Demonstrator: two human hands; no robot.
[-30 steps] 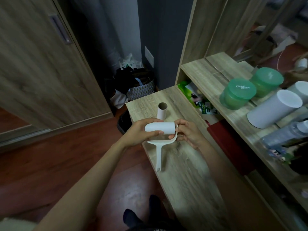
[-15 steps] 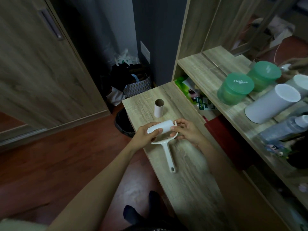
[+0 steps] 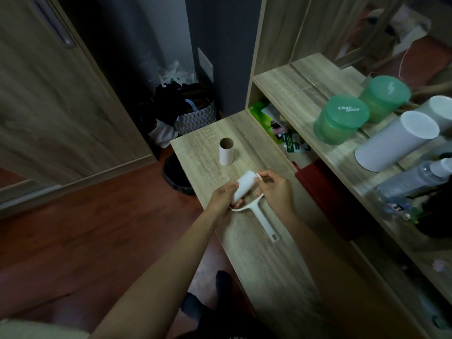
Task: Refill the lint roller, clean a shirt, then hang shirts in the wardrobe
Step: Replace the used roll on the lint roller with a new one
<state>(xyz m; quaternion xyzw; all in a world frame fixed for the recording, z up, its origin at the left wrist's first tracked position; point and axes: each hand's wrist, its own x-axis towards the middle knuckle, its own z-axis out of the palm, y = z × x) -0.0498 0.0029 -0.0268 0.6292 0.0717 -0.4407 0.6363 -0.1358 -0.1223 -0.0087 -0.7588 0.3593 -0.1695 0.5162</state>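
Roller (image 3: 254, 211) head is partly hidden by both hands, handle pointing toward lower right. Left hand (image 3: 223, 196) wraps the tilted refill (image 3: 244, 188); right hand (image 3: 275, 189) pinches the frame's end.

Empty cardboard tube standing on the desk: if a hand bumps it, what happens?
The cardboard tube stands on end, tall for its base, so it would probably tip easily. It looks hollow and thin-walled, so likely very light. Once down, its round side would likely roll across the smooth desk, maybe off the edge.
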